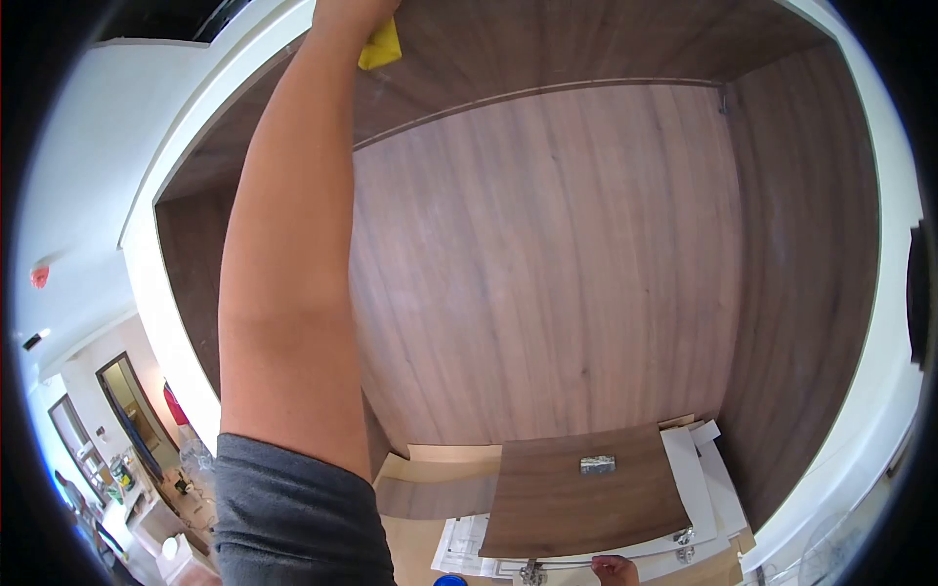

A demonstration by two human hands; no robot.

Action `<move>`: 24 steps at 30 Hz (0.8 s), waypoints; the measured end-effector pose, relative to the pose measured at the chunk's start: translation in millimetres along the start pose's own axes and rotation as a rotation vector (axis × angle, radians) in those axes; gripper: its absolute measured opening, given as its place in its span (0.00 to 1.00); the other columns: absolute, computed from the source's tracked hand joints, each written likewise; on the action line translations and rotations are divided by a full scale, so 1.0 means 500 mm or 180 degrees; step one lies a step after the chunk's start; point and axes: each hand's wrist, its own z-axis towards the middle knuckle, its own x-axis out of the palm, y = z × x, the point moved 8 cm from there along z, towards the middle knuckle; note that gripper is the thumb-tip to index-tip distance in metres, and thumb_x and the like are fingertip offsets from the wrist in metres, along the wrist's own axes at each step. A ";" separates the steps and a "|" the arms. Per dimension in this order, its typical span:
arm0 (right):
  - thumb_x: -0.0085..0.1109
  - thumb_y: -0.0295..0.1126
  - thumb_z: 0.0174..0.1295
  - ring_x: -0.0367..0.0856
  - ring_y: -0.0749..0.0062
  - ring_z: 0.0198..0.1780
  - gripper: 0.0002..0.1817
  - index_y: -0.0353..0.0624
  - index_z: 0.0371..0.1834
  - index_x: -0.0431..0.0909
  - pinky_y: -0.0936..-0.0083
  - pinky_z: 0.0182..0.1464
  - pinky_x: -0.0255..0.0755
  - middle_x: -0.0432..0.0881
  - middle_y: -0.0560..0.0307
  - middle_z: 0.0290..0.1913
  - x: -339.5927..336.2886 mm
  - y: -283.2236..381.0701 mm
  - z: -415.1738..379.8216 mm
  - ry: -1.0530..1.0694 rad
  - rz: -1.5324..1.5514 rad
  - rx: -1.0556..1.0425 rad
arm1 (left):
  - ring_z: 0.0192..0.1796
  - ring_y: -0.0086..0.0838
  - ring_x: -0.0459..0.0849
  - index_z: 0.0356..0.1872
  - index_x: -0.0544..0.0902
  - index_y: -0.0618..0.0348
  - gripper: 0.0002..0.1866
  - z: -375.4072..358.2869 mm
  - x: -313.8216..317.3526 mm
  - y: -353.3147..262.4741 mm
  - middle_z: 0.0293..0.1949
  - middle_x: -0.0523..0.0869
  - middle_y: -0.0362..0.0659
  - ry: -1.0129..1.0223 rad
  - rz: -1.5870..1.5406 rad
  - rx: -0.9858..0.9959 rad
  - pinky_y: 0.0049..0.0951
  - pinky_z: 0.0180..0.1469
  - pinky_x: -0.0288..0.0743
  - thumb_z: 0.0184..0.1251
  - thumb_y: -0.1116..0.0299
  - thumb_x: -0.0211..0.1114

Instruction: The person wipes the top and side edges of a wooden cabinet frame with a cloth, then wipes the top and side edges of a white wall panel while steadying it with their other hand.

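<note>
My left arm reaches up across the cabinet, and my left hand (pixel 354 12) is at the top edge of the view, closed on a yellow cloth (pixel 382 46) against the dark wood-grain upper panel (pixel 547 44). Most of its fingers are cut off by the frame. Low in the view, my right hand (pixel 616 570) shows only curled fingers at the front edge of a loose brown wood-grain board (pixel 586 493). What those fingers grip, if anything, I cannot make out. A small silvery rectangular piece (pixel 597 465) lies on the board.
White strips (pixel 703 488), metal hinges (pixel 531 572) and printed paper sheets (pixel 461 544) lie around the board on the cabinet floor. A blue round lid (pixel 450 580) shows at the bottom edge. The white cabinet frame (pixel 147 283) borders the opening. At left is a room with a doorway (pixel 137 410).
</note>
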 end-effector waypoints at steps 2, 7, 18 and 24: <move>0.63 0.34 0.67 0.85 0.64 0.42 0.11 0.39 0.47 0.86 0.71 0.44 0.78 0.88 0.47 0.43 -0.004 0.022 0.002 0.0109 0.0040 0.0294 | 0.52 0.52 0.83 0.53 0.86 0.55 0.18 -0.013 -0.021 -0.004 0.49 0.82 0.57 0.0141 -0.0064 0.0064 0.40 0.56 0.76 0.65 0.73 0.54; 0.64 0.35 0.67 0.85 0.63 0.42 0.13 0.39 0.47 0.85 0.69 0.44 0.78 0.88 0.45 0.43 -0.025 0.046 -0.023 0.0045 -0.0010 0.0239 | 0.54 0.51 0.82 0.55 0.85 0.53 0.21 -0.050 -0.069 -0.030 0.52 0.82 0.57 -0.0112 -0.0895 0.0017 0.40 0.58 0.76 0.63 0.75 0.54; 0.66 0.37 0.65 0.84 0.65 0.40 0.14 0.41 0.48 0.86 0.70 0.43 0.78 0.88 0.50 0.41 -0.033 -0.044 -0.057 -0.0104 -0.0078 0.0156 | 0.51 0.51 0.85 0.44 0.86 0.64 0.14 -0.014 -0.030 -0.072 0.47 0.83 0.60 -0.0052 -0.0773 -0.0494 0.43 0.55 0.78 0.67 0.72 0.54; 0.65 0.35 0.66 0.84 0.67 0.38 0.13 0.42 0.48 0.86 0.71 0.41 0.78 0.88 0.50 0.40 -0.052 -0.017 -0.045 -0.0032 0.0015 0.0568 | 0.50 0.50 0.85 0.42 0.87 0.69 0.16 -0.025 -0.048 -0.141 0.51 0.84 0.60 0.0148 -0.0191 -0.0094 0.44 0.54 0.79 0.67 0.70 0.52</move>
